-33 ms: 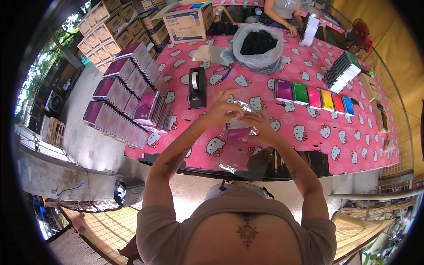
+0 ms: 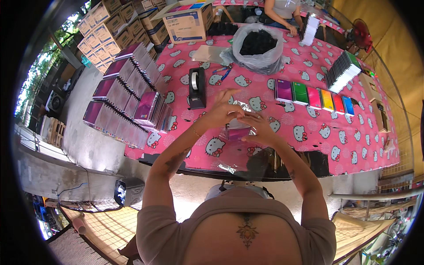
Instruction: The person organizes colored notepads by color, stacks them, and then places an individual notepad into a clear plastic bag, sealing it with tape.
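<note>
Handling area, near middle of the table (image 2: 366, 152): one purple-covered notebook (image 2: 238, 134), lying beneath the hands, clear glossy film (image 2: 227, 168) showing glints about and nearer than it.

Left hand (image 2: 224, 110): fingers partly curled, thumb and forefinger brought close; whether film is pinched there, cannot tell. Right hand (image 2: 259, 125): half-open, arched over the notebook's right side, fingertips meeting the left's; firmness of hold, cannot tell.

Hazards, as judged: film could crease or tear if pulled unevenly by the two hands; the notebook could skew if only one side is steadied; loose film could snag at the ragged near table edge.

Surroundings: black tape dispenser (image 2: 197, 90), just beyond and left of the left hand, an obstacle to wide leftward movement. Pens (image 2: 226, 73), farther. Plastic bag (image 2: 260, 64) of black material, far, limiting forward reach. Spiral-notebook stacks (image 2: 119, 95), left, liable to topple if bumped by an elbow. Six-colour notebook row (image 2: 314, 97), right. Open carton (image 2: 185, 27), far left. Co-worker (image 2: 285, 11), far side.
</note>
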A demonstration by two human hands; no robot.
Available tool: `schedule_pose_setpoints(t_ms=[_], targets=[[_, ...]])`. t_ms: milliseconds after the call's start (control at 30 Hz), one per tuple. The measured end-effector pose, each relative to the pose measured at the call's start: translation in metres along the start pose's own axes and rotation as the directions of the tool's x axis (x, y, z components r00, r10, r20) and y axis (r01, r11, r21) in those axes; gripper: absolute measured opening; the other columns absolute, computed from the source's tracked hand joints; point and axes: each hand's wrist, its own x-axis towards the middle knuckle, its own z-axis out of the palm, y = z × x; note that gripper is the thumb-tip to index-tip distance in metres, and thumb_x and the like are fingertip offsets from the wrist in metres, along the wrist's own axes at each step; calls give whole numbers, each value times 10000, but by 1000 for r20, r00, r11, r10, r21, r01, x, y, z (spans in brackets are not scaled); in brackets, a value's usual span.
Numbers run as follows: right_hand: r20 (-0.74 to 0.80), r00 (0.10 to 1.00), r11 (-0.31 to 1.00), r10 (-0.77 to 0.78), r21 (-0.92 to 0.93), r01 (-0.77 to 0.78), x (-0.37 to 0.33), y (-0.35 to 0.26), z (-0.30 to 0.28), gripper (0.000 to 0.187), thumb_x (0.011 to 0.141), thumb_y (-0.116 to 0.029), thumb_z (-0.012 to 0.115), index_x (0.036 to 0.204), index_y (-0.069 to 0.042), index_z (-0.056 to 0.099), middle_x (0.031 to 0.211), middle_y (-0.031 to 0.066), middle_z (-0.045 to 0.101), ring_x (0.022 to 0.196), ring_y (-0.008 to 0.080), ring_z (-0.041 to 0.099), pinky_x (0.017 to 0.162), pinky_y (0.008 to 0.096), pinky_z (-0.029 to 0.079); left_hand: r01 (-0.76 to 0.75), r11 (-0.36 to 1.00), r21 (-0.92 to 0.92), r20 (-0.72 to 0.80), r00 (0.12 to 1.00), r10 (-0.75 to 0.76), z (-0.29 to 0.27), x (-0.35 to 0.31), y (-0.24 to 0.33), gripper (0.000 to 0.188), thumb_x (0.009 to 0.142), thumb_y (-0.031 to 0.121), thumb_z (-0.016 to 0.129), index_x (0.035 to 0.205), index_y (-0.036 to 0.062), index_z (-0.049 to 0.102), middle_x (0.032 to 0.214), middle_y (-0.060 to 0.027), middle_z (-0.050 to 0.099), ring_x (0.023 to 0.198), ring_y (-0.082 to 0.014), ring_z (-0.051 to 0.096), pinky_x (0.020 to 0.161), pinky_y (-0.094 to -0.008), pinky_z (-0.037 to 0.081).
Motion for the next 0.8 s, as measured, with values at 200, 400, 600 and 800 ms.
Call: schedule_pose_setpoints(t_ms=[200, 400, 600, 800], targets=[[-240, 903, 800, 356, 577, -163, -17, 0, 11, 602, 756, -275, 832, 1291, -129, 598, 1412, 149, 519, 1356, 342, 442, 1128, 478, 310, 161, 985, -61, -90, 982, -166, -6, -20, 2, 181, 776, 95, 786, 933, 183, 767, 1471, -118, 458, 1371, -298, 371, 1102, -462, 259], [16, 1000, 998, -17, 63, 16, -4, 2, 4, 546, 789, -317, 814, 1255, -123, 608, 1395, 120, 528, 1348, 327, 452, 1141, 435, 306, 141, 990, -2, -62, 988, -141, -6, -16, 12, 173, 797, 133, 785, 936, 236, 775, 1450, -71, 471, 1353, -289, 378, 1075, -451, 256], [-265, 892, 689, 366, 722, -68, -16, 15, 19, 444, 890, -353, 720, 1253, -124, 609, 1368, 100, 533, 1343, 272, 458, 1117, 420, 361, 170, 985, -1, -87, 982, -169, -7, -10, 21, 184, 788, 117, 789, 935, 226, 776, 1453, -70, 467, 1341, -280, 383, 1086, -448, 251], [84, 715, 126, 694, 964, -236, -20, 40, 21, 357, 911, -186, 697, 1244, -83, 622, 1369, 100, 514, 1225, 229, 533, 1009, 337, 451, 227, 973, -42, -66, 971, -230, -9, -16, 21, 176, 789, 85, 785, 920, 201, 776, 1480, -89, 445, 1343, -286, 376, 1107, -456, 237]])
